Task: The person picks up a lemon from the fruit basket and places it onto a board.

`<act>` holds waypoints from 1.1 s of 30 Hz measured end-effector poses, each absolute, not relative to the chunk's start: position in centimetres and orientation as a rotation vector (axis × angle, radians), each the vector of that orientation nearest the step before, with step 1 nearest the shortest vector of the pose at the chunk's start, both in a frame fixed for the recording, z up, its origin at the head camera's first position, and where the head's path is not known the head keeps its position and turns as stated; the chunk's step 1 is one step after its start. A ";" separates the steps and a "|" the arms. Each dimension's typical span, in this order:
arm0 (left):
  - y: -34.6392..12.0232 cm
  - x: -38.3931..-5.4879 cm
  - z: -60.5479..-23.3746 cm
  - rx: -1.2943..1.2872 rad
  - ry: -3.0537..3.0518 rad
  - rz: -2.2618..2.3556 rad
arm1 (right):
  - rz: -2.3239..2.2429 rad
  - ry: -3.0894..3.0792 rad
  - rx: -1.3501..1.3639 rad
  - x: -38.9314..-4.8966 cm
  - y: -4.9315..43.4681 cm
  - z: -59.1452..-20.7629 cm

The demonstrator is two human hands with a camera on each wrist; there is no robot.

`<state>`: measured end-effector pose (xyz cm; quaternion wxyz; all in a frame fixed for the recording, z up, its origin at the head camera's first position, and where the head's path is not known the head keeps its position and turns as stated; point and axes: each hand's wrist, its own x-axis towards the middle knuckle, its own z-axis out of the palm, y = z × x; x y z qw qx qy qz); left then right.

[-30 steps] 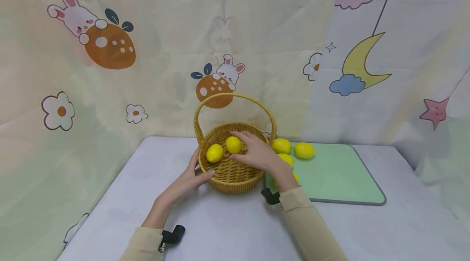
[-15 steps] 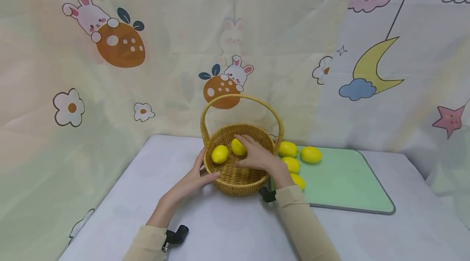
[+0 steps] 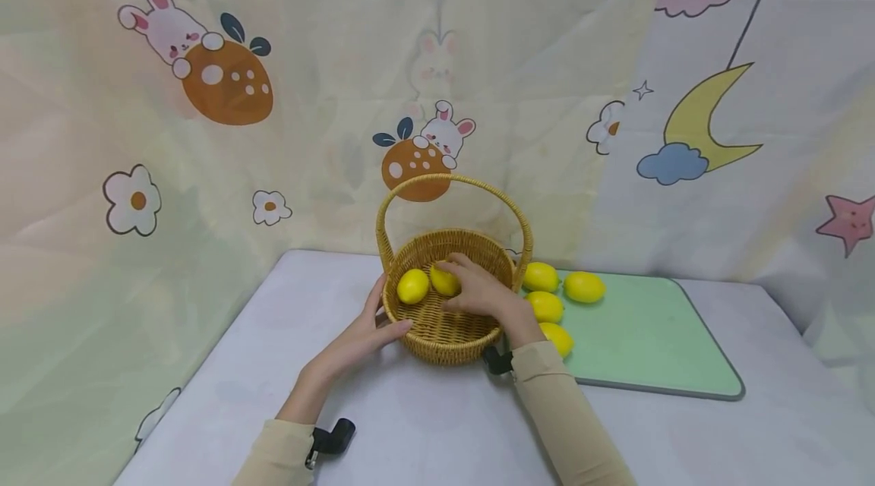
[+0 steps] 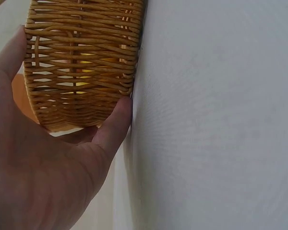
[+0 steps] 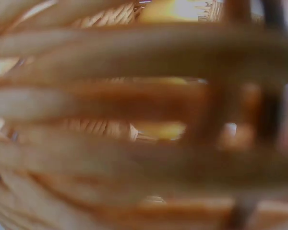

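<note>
A wicker basket [image 3: 447, 353] with a tall arched handle stands tilted toward me at the table's back. My left hand [image 3: 362, 338] holds its left side; in the left wrist view, a thumb and a finger span the woven wall. Inside the basket lie two lemons. The left lemon [image 3: 413, 286] is untouched. My right hand [image 3: 481, 292] reaches over the right side of the rim, its fingers curled over the other lemon [image 3: 444, 282] and its thumb at the near side. Blurred weave fills the right wrist view, with yellow lemon [image 5: 163, 130] showing through gaps.
A green cutting board [image 3: 649, 334] lies right of the basket. Several lemons are on its left part, one [image 3: 584, 287] farther right than the others. A printed cloth [image 3: 328, 91] hangs behind the white table [image 3: 410, 425].
My right fingers have closed over the right-hand lemon, which has shifted slightly toward me and closer to the other lemon. My left hand keeps its hold on the basket. The head view has turned slightly left.
</note>
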<state>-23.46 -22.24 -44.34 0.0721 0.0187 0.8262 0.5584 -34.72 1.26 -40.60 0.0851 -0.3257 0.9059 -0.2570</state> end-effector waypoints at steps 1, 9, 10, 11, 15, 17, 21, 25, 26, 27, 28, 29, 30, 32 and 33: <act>-22.2 -23.5 -44.3 0.053 2.481 1.680 | -0.767 2.689 -0.983 -34.7 1.3 -40.5; -22.2 -23.4 -44.3 0.059 2.485 1.684 | -0.803 2.630 -1.038 -34.0 1.3 -40.1; -22.2 -23.4 -44.3 0.063 2.486 1.684 | -0.794 2.635 -1.040 -33.9 1.3 -40.1; -22.2 -23.4 -44.3 0.067 2.486 1.683 | -0.786 2.641 -1.041 -33.8 1.3 -40.0; -22.2 -23.4 -44.4 0.083 2.489 1.683 | -0.744 2.673 -1.047 -33.5 1.4 -39.8; -22.2 -23.4 -44.4 0.086 2.489 1.684 | -0.717 2.687 -1.041 -33.3 1.5 -39.7; -22.1 -23.4 -44.5 0.084 2.490 1.675 | -0.679 2.689 -1.005 -32.9 1.9 -39.6; -22.1 -23.3 -44.5 0.082 2.493 1.669 | -0.638 2.686 -1.007 -32.5 2.2 -39.2; -22.1 -23.2 -44.5 0.085 2.495 1.667 | -0.633 2.683 -1.022 -32.4 2.3 -39.1; -22.2 -23.2 -44.5 0.085 2.498 1.666 | -0.630 2.682 -1.037 -32.2 2.3 -38.9; -22.2 -23.2 -44.4 0.087 2.500 1.666 | -0.626 2.683 -1.057 -32.1 2.4 -38.7; -22.2 -23.2 -44.4 0.084 2.500 1.665 | -0.628 2.681 -1.082 -31.9 2.6 -38.4; -22.2 -23.2 -44.4 0.087 2.501 1.664 | -0.635 2.676 -1.104 -31.7 2.7 -38.1; -22.2 -23.2 -44.4 0.092 2.499 1.660 | -0.650 2.669 -1.146 -31.4 3.1 -37.6; -22.2 -23.2 -44.4 0.090 2.496 1.662 | -0.654 2.669 -1.160 -31.2 3.3 -37.3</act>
